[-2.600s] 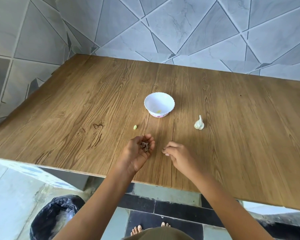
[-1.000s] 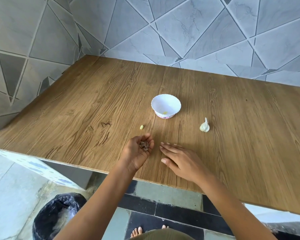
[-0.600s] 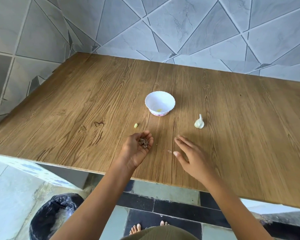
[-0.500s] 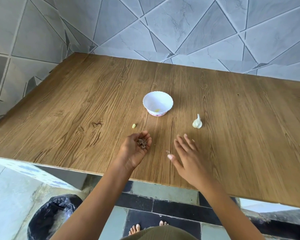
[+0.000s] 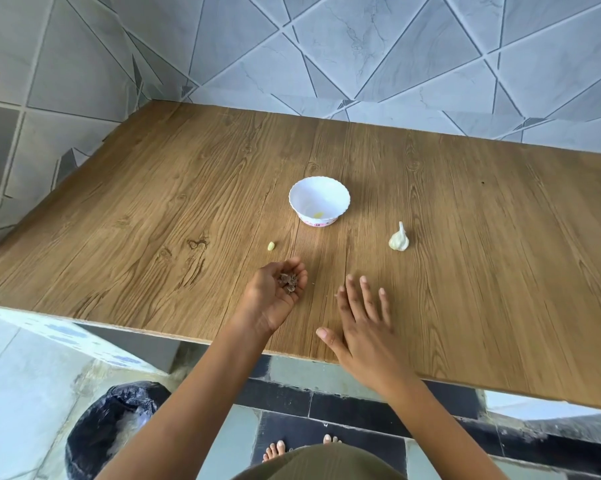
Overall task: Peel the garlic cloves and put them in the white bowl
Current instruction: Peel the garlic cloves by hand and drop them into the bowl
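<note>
Bin lined with black bag (image 5: pixel 112 431) noted on floor, below tabletop (image 5: pixel 153 220) front edge, left side. Right hand (image 5: pixel 365 327) held palm down over tabletop, fingers straight and spread, nothing held; contact with surface not determinable. Left hand (image 5: pixel 275 292) just beside it, cupped palm-up, fingers curled round brownish garlic skins (image 5: pixel 288 281). Peeled clove (image 5: pixel 271 246) seen on tabletop just beyond left hand. Garlic bulb (image 5: pixel 399 240) set further right, apart from white bowl (image 5: pixel 319 199). Yellowish clove in bowl (image 5: pixel 318 214) observed. Tiled wall (image 5: pixel 361 46) behind.

We look from our head, forward and down, close over the table's (image 5: pixel 153 220) near edge, facing the white bowl (image 5: pixel 319 195) and wall (image 5: pixel 327 46).
</note>
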`<state>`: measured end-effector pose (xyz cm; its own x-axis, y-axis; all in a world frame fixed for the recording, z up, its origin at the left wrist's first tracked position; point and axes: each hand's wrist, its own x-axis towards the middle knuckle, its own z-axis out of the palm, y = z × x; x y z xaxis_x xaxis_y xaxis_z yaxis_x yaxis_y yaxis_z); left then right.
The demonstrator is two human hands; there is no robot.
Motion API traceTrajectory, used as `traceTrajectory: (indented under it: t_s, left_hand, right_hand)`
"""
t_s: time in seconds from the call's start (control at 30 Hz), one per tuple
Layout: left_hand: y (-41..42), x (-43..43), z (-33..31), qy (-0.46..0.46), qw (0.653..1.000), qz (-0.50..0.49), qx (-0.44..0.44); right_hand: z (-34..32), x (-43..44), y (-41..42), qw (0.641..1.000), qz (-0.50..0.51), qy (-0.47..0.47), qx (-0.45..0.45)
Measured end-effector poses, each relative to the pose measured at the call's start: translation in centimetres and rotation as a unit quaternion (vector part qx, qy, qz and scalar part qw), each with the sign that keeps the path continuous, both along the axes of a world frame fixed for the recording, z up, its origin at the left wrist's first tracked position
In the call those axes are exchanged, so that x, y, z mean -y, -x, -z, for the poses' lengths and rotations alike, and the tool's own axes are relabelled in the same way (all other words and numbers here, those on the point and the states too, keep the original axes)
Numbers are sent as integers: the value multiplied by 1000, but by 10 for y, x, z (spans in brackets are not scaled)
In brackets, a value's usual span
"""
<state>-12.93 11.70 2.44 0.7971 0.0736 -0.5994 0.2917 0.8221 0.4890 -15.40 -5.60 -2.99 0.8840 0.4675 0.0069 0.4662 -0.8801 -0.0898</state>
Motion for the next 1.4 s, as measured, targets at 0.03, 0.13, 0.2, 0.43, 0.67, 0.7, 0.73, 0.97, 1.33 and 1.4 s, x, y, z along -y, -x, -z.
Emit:
traceTrajectory:
  t_s: [0.03,0.13,0.2,0.43,0.67,0.7,0.73,0.97,1.33,1.4]
  left_hand:
    - [0,0,0,-1,1000,1,0]
    - [1,1,0,-3,1000,4,1]
    - [1,0,0,-4,1000,6,1]
    - [2,0,1,-5,1000,3,1]
    - [5,1,0,-10,1000,4,-4]
    - [5,1,0,-10,1000,4,-4]
    - [6,1,-1,-10,1000,3,-4]
    - [5,16,-8,-3,1000,16,-12]
    - [5,23,-14,-20,999,35,-9]
    - [5,23,-14,-20,999,35,-9]
  right_hand:
    - [-1,0,-2,999,-3,-38,-3]
    - [-9,3,-13,987,5,-159,7]
    - [-10,6,-27,970,3,-236,56]
    - [-14,-1,-64,963,-57,-264,-9]
    - [-13,-5,-66,975,-163,-119,90]
    - [-10,-5,-69,978,-149,-127,74]
    - [-10,-6,-71,980,-121,-154,40]
    - [-39,-26,-68,946,-116,-297,57]
    - [-46,-40,-52,956,-70,-234,161]
    - [-44,-39,-52,963,-86,-214,140]
